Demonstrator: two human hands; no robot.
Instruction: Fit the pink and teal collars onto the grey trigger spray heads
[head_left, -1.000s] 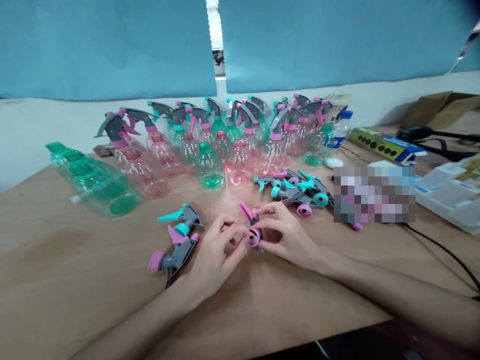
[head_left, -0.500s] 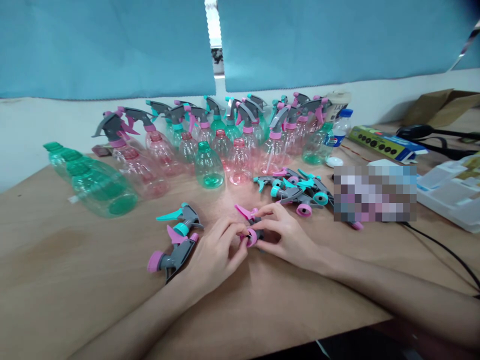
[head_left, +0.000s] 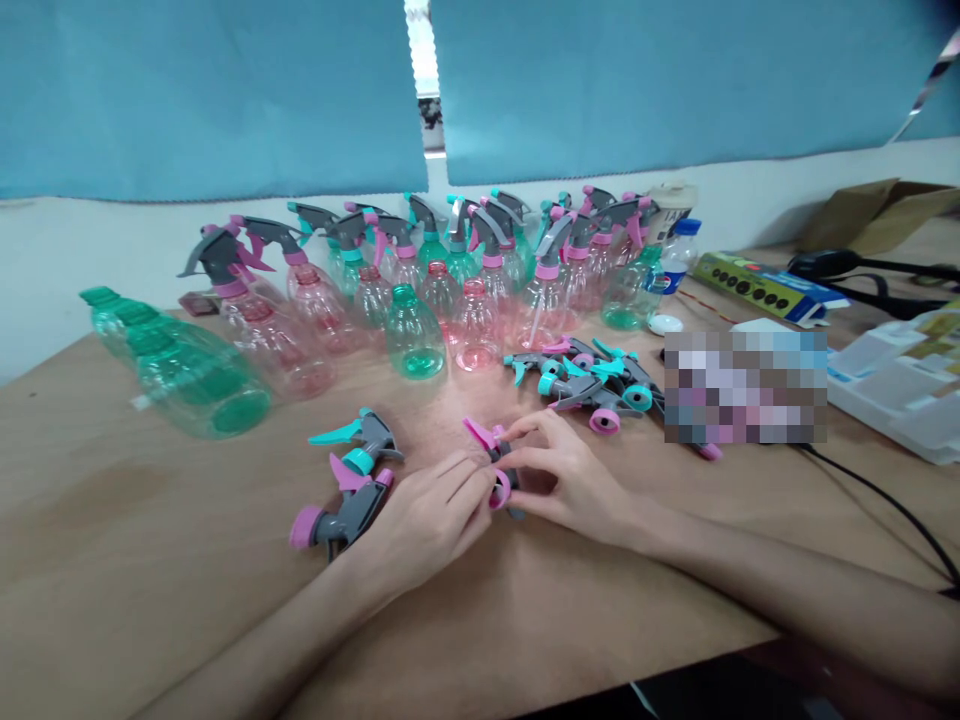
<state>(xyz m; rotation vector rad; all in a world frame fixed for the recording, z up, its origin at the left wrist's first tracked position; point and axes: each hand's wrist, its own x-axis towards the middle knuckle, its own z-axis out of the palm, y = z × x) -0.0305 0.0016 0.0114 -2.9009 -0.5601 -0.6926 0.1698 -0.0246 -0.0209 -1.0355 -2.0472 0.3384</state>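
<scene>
My right hand (head_left: 574,485) grips a pink-and-grey trigger spray head (head_left: 500,488) just above the table, fingers around its body and pink collar. The collar's opening faces left, toward my left hand (head_left: 442,512). That hand is closed, its fingertips bunched at the collar's mouth; whatever they pinch is hidden. Left of it lie a teal-and-grey spray head (head_left: 367,440) and another pink-and-grey spray head (head_left: 349,510), partly covered by my left forearm. Beyond my right hand is a pile of teal and pink spray heads (head_left: 592,380).
Several green and pink bottles stand behind, such as a green bottle (head_left: 415,335), many with spray heads fitted. Green bottles (head_left: 202,385) stand at left. At right are a blue-capped bottle (head_left: 679,260), a long box (head_left: 765,288), a clear plastic organizer (head_left: 892,400) and a black cable (head_left: 885,500).
My left fingers have curled tighter and moved against the collar's opening. The right hand keeps its hold on the spray head. The view has shifted slightly.
</scene>
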